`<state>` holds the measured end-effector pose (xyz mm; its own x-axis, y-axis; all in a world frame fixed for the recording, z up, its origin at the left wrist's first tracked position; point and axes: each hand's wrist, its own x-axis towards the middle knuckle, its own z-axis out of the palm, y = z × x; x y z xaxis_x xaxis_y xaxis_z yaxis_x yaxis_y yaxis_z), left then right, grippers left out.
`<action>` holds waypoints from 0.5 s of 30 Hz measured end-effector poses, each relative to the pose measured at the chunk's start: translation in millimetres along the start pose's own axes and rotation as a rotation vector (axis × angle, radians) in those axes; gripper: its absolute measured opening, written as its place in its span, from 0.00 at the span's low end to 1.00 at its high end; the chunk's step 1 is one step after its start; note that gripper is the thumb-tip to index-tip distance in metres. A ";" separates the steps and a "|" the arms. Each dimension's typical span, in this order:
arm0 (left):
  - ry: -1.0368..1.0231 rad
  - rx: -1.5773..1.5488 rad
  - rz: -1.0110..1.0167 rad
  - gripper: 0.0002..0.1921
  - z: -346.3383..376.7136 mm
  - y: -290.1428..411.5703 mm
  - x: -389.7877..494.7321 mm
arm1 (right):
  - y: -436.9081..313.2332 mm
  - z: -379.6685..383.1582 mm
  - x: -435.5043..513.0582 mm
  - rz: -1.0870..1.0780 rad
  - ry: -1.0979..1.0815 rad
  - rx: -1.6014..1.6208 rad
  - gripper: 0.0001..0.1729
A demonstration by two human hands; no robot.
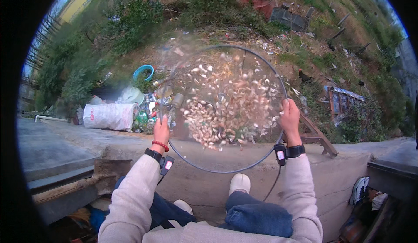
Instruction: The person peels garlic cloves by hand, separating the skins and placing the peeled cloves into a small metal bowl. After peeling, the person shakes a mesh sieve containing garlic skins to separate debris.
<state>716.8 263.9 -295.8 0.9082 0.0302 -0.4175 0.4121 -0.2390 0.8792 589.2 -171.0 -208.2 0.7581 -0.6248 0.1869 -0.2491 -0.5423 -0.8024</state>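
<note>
A large round sieve with a dark rim (218, 172) and a see-through mesh is held out in front of me. Many garlic cloves (209, 120) lie on it or are in the air over it, several blurred by motion, among loose pale skins. My left hand (161, 132), with a red bead bracelet (160, 145) at the wrist, grips the rim's left side. The right side of the rim is gripped by my right hand (290, 120). Both wrists wear black straps with small devices.
Below the sieve runs a concrete ledge (202, 184), near my pale shoes (240, 183). Beyond it, a littered slope holds a white woven sack (108, 116), a blue plastic basin (143, 73), a dark chicken (305, 76) and bushes. A rusty metal frame (315, 133) stands at the right.
</note>
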 end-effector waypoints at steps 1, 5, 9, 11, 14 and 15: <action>-0.031 0.060 0.007 0.15 -5.4 -4.6 0.9 | 19.2 3.7 -5.0 0.237 -0.085 0.043 0.12; -0.212 -0.005 -0.227 0.14 -25.2 3.3 -1.6 | 63.5 -6.4 -27.4 0.054 -0.125 0.033 0.13; -0.528 0.024 -0.474 0.24 -32.8 41.6 -6.2 | 53.9 -15.5 -23.8 0.043 -0.200 0.139 0.13; -0.755 0.068 -0.513 0.34 -31.1 54.2 -10.9 | 47.2 -15.3 -10.5 0.062 -0.262 0.126 0.13; -0.877 -0.080 -0.640 0.40 -28.9 56.5 -19.1 | 48.4 -23.6 3.9 0.243 -0.369 0.291 0.16; -0.898 -0.121 -0.644 0.41 -28.7 53.4 -21.9 | 50.6 -29.5 2.8 0.288 -0.407 0.319 0.19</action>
<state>721.0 278.3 -233.2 0.1590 -0.6105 -0.7759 0.8368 -0.3336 0.4341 560.9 -216.7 -231.5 0.8730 -0.4215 -0.2454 -0.3332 -0.1481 -0.9311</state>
